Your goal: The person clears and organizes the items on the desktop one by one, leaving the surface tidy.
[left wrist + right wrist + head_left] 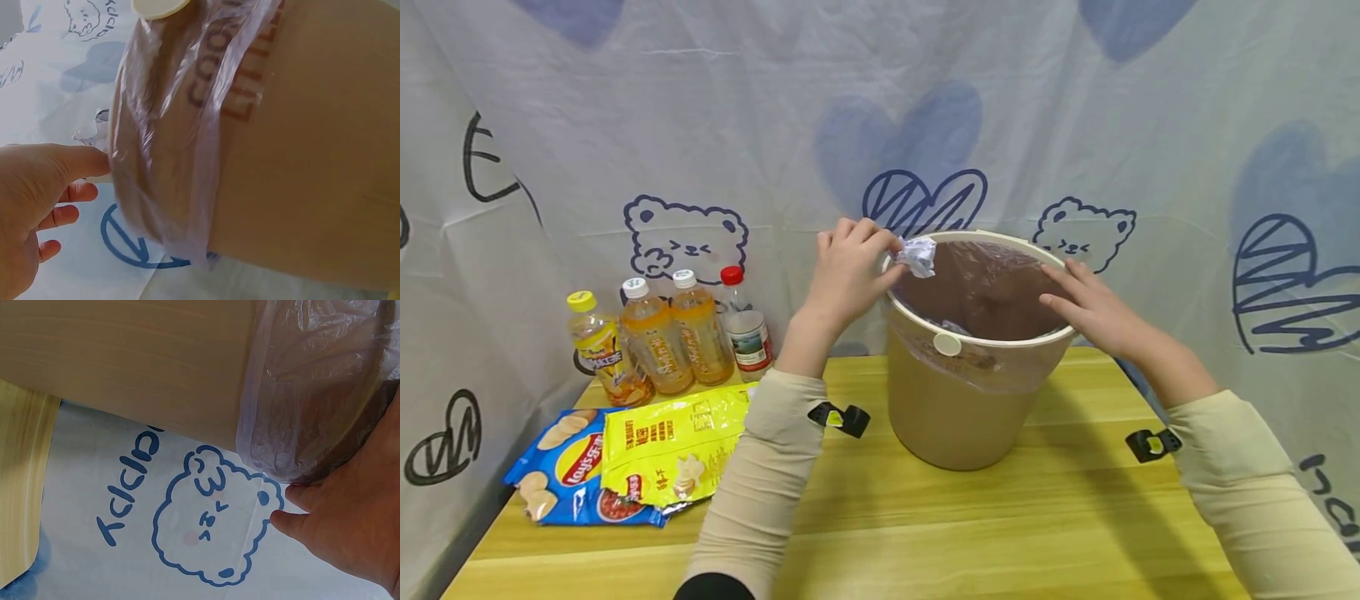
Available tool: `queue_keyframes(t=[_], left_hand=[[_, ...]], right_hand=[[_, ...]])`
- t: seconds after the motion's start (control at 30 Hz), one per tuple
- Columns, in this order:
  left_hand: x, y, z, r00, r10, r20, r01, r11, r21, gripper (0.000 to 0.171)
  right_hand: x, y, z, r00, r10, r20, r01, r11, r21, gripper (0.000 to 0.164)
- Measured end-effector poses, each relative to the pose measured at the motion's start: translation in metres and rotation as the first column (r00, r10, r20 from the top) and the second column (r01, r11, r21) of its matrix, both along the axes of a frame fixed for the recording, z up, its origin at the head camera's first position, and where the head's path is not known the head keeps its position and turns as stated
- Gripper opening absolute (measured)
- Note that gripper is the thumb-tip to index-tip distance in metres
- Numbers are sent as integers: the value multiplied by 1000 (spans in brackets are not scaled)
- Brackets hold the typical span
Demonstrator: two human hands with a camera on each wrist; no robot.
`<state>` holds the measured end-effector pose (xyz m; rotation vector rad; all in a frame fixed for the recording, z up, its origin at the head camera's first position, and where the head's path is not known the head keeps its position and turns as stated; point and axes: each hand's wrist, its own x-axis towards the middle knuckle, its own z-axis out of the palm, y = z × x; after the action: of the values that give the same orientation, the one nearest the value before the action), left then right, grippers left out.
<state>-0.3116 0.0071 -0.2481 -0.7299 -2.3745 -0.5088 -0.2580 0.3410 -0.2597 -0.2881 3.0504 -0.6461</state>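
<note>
A brown trash bin [958,417] with a cream rim stands upright on the wooden table, a clear plastic bag [209,131] folded over its edge. At the left part of the rim, my left hand [850,271] pinches a crumpled piece of white paper [919,257] between thumb and fingers, just over the opening. In the left wrist view the bin wall hides most of that paper. My right hand [1093,308] rests on the right side of the rim with its fingers fairly straight; the right wrist view shows it against the bagged edge.
Left of the bin stand several plastic bottles: one yellow-capped [606,354], two white-capped [658,346], one red-capped [748,333]. In front of them lie a blue chip bag [568,467] and a yellow snack bag [677,442]. A patterned white curtain [790,108] hangs behind the table.
</note>
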Motion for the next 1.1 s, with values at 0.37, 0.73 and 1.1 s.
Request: queue_keyframes(t=[0.37,0.73,1.1], left_hand=[[-1,16,-3,1000,-14,24,15,999,-33,24],[-1,21,-6,1000,-30,-6,30,999,-33,21],[-1,24,-5,999,-43,15,44,999,-26,24]], right_hand=[[-1,1,-1,1000,-6,0,6,1000,-2,69],[-1,0,-1,1000,1,-5,-1,1000,-3,69],[-2,1,-1,1000,-5,-2,5,1000,-7,69]])
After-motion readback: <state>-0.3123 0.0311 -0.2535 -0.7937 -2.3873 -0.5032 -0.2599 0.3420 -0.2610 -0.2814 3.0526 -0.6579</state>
